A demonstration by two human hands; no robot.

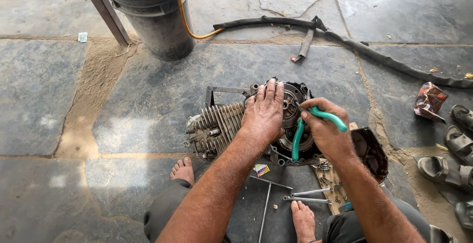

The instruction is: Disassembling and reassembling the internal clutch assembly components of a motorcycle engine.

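Note:
A greasy small engine [221, 125] with cooling fins lies on the stone floor, its round open side facing up. My left hand [263, 111] lies flat on top of the engine case, fingers spread. My right hand [327, 132] grips pliers with green handles [315, 125], their jaws pointing into the open round housing [291, 106]. The removed dark side cover [370, 152] lies right of the engine, beside my right wrist.
Several spanners and a T-handle wrench [290, 196] lie between my bare feet [183, 170]. A dark bucket [155, 14] with a yellow hose stands at the back. A black rubber tube [374, 53] runs across the floor. Sandals [456, 149] and a crumpled wrapper [429, 100] lie at the right.

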